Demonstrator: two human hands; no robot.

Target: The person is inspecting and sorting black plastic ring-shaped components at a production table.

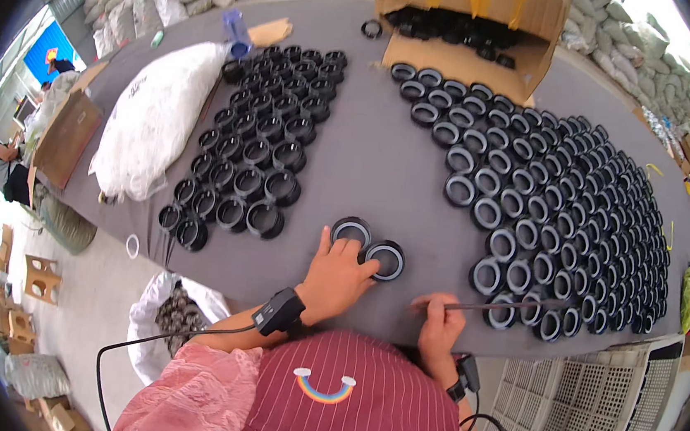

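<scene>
Near the table's front edge, two black rings with grey inner rims lie side by side, a left ring (353, 226) and a right ring (385, 260). My left hand (335, 279) is closed on the left ring, its fingertips over the near rim and its thumb side by the right ring. My right hand (439, 323) is closed round a thin dark rod (490, 307), which points right over the nearest rings of a large group. That group of black rings with grey rims (526, 233) covers the table's right side.
Black rings without grey rims (255, 153) stand in rows on the left, beside a white plastic bag (159, 119). An open cardboard box (466, 40) with black parts lies at the far edge. Below the table are a white sack (177, 316) and plastic crates (568, 403).
</scene>
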